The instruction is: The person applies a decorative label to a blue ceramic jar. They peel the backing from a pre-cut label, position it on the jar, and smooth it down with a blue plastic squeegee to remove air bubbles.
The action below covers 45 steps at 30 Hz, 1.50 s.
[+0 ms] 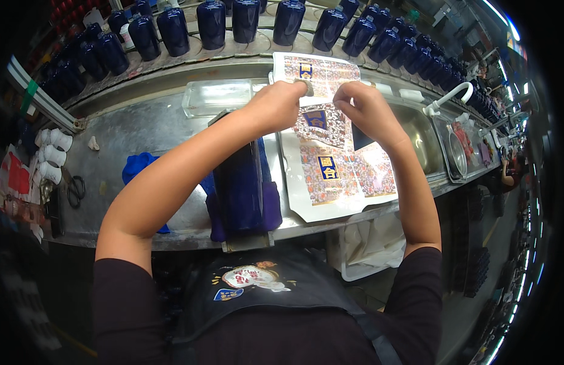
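Note:
My left hand point(278, 106) is closed around a small grey-brown pad point(308, 87), its fingers at the upper left of a patterned decal point(323, 124). At the decal's upper right corner, thumb and forefinger of my right hand point(368, 108) pinch together. The decal has a blue panel with gold writing and hangs or lies over printed decal sheets point(339, 175) on white backing. A dark blue piece point(362, 139) shows under my right hand. Below my left forearm, a dark blue glazed bottle point(238, 191) lies on its side on a cloth-padded stand point(272, 205); the forearm hides part of it.
A clear water tray point(213, 98) sits behind the bottle. Blue cloth point(140, 166) and scissors point(75, 190) lie left on the metal bench point(113, 132). Several blue bottles point(245, 20) stand on a conveyor behind. To the right are a sink point(419, 146) and white faucet point(451, 96).

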Each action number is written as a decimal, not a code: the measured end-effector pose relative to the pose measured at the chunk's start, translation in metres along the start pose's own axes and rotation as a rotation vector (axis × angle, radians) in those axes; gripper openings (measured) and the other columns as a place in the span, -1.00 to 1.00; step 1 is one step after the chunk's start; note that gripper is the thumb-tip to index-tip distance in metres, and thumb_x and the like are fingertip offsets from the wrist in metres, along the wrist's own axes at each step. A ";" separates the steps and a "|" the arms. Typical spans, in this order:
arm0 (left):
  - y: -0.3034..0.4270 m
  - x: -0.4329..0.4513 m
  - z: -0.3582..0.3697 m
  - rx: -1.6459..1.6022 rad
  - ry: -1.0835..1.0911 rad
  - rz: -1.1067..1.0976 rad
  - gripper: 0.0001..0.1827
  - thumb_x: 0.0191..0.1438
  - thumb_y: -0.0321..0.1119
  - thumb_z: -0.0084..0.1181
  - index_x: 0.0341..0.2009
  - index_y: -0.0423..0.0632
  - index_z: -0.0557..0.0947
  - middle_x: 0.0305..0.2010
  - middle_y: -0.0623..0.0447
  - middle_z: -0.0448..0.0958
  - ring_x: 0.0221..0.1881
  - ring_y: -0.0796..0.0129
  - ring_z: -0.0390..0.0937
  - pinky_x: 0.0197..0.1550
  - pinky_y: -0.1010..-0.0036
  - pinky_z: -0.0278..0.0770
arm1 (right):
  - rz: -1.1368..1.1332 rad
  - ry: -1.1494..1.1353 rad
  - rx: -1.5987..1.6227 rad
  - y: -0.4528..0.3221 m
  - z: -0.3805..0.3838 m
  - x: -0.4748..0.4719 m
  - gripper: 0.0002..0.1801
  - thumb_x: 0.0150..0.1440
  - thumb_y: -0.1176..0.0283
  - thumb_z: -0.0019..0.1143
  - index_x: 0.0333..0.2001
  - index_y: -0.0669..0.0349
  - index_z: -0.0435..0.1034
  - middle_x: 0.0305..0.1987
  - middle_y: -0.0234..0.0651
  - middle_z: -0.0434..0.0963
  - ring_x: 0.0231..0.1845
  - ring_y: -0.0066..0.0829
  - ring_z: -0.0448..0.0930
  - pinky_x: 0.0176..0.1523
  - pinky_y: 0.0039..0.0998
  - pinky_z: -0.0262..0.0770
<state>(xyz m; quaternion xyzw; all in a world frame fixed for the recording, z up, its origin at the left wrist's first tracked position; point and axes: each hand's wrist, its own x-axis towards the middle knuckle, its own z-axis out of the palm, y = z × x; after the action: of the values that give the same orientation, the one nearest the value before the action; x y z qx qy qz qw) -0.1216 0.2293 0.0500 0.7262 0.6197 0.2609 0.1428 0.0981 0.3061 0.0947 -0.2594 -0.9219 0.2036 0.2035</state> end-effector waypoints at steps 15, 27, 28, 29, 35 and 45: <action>0.050 -0.071 -0.023 -0.161 0.136 0.029 -0.75 0.11 -0.46 0.22 -0.12 -0.29 0.60 -0.32 -0.10 0.66 -0.27 0.24 0.64 -0.15 0.37 0.57 | 0.052 -0.073 0.118 -0.064 -0.043 -0.029 -0.91 0.14 0.56 0.17 -0.32 0.39 0.46 -0.38 -0.41 0.53 -0.35 -0.70 0.47 -0.25 -0.58 0.42; 0.087 -0.174 -0.079 -0.502 0.371 0.004 -0.73 0.10 -0.51 0.24 -0.07 -0.28 0.64 -0.35 0.03 0.64 -0.34 0.43 0.59 -0.22 0.49 0.52 | -0.019 -0.102 0.366 -0.115 -0.040 -0.075 -0.93 0.10 0.57 0.21 -0.32 0.34 0.50 -0.37 -0.41 0.52 -0.39 -0.69 0.49 -0.31 -0.61 0.38; 0.091 -0.183 -0.086 -0.524 0.356 -0.026 -0.67 0.10 -0.54 0.22 0.00 -0.28 0.61 -0.34 0.02 0.63 -0.32 0.42 0.58 -0.20 0.49 0.53 | -0.053 -0.104 0.371 -0.121 -0.039 -0.076 -0.94 0.10 0.57 0.21 -0.33 0.33 0.50 -0.38 -0.41 0.52 -0.40 -0.71 0.47 -0.34 -0.61 0.35; 0.096 -0.193 -0.093 -0.545 0.341 -0.053 -0.61 0.11 -0.56 0.19 0.07 -0.28 0.57 -0.34 0.00 0.63 -0.31 0.41 0.58 -0.17 0.48 0.53 | -0.088 -0.104 0.385 -0.127 -0.039 -0.076 -0.95 0.09 0.57 0.22 -0.34 0.32 0.51 -0.38 -0.41 0.52 -0.42 -0.72 0.46 -0.37 -0.62 0.31; 0.093 -0.217 -0.108 -0.615 0.379 -0.222 -0.51 0.11 -0.57 0.17 0.17 -0.28 0.52 -0.32 0.00 0.61 -0.30 0.42 0.55 -0.18 0.51 0.52 | -0.175 -0.118 0.507 -0.138 -0.010 -0.062 -0.96 0.11 0.55 0.23 -0.33 0.28 0.52 -0.41 -0.45 0.51 -0.50 -0.75 0.42 -0.48 -0.65 0.21; -0.013 -0.177 -0.063 -0.783 0.325 -0.356 -0.57 0.20 -0.52 0.17 0.18 -0.19 0.50 -0.29 0.09 0.58 -0.29 0.52 0.54 -0.23 0.56 0.52 | 0.120 -0.227 0.454 -0.094 0.060 -0.005 -0.84 0.18 0.38 0.19 -0.23 0.24 0.52 -0.31 -0.40 0.58 -0.39 -0.63 0.50 -0.24 -0.50 0.45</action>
<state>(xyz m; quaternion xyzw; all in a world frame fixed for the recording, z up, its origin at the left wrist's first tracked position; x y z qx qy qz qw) -0.1844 0.0520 0.0594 0.4493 0.6040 0.5573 0.3503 0.0361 0.2138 0.0887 -0.2367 -0.8524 0.4449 0.1392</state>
